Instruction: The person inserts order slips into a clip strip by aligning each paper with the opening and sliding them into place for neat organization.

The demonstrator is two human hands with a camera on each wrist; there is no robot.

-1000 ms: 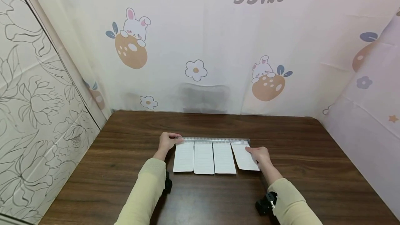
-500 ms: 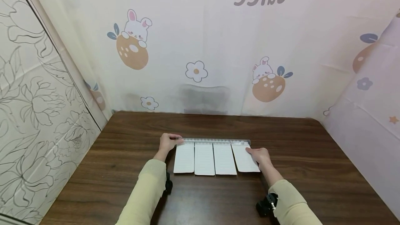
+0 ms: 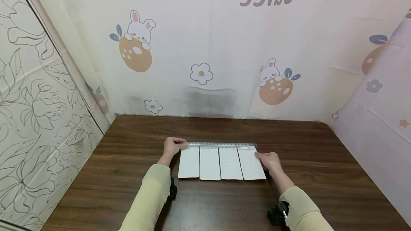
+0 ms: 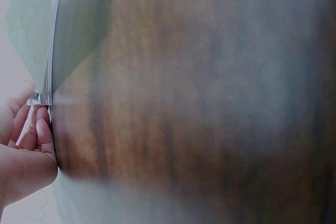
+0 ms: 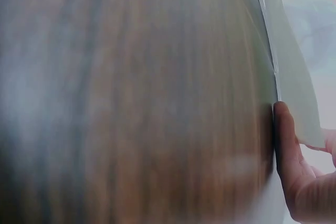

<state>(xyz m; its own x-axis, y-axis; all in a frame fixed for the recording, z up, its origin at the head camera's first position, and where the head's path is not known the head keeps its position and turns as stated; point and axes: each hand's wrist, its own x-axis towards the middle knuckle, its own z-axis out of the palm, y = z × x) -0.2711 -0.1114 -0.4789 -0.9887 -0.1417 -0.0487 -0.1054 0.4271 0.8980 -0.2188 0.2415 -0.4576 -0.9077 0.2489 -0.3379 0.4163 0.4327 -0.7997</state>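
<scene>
Several white lined paper sheets (image 3: 210, 163) hang side by side in a row below a clear plastic strip (image 3: 221, 145) with regular marks along it. My left hand (image 3: 171, 149) pinches the strip's left end between thumb and fingers; the strip's end (image 4: 43, 98) shows at the fingertips in the left wrist view. My right hand (image 3: 270, 160) holds the right edge of the rightmost sheet (image 3: 252, 165), thumb on top. In the right wrist view, that sheet (image 5: 296, 72) runs down between the thumb and fingers of the right hand (image 5: 302, 171).
Under everything is a dark wooden table (image 3: 205, 202). A pale printed curtain (image 3: 205, 38) hangs along its back edge, and a flower-patterned panel (image 3: 41, 117) stands at the left. Black wrist cameras (image 3: 277, 214) sit on both forearms.
The rightmost sheet's lower end has swung down and slightly left, lying straighter beside its neighbour. My right hand has shifted slightly right toward its edge. The left hand keeps its place.
</scene>
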